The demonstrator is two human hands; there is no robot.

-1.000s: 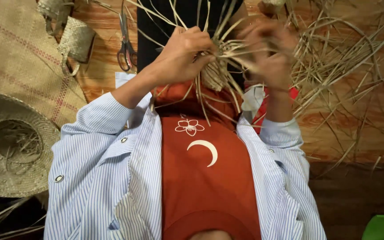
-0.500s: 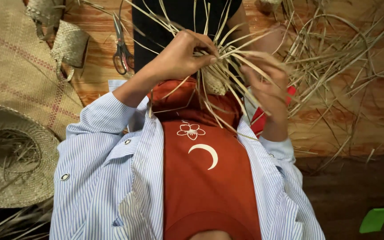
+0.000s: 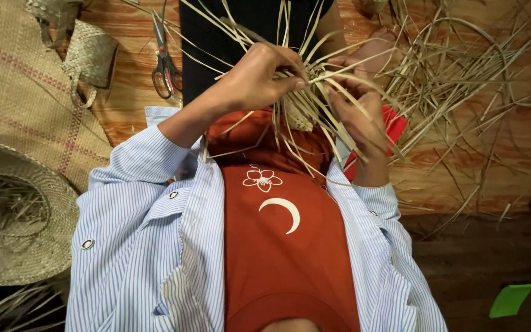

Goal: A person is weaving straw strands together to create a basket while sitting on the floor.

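Observation:
A small woven straw piece (image 3: 298, 117) with many long loose strands fanning out sits between my two hands, above my red shirt. My left hand (image 3: 256, 77) grips the strands at the piece's top, fingers curled around them. My right hand (image 3: 357, 114) pinches several strands on the right side, fingers threaded between them. Part of the woven piece is hidden behind my fingers.
Scissors (image 3: 164, 61) lie on the wooden floor at upper left, beside a small woven basket (image 3: 90, 55) and a large woven mat (image 3: 19, 92). A straw hat (image 3: 13, 215) lies at left. Loose straw (image 3: 462, 74) piles at right; a green scrap (image 3: 511, 299) lies at lower right.
My right hand has dropped from the top of the strands to the right side of the woven piece. My left hand has kept its grip and shifted slightly.

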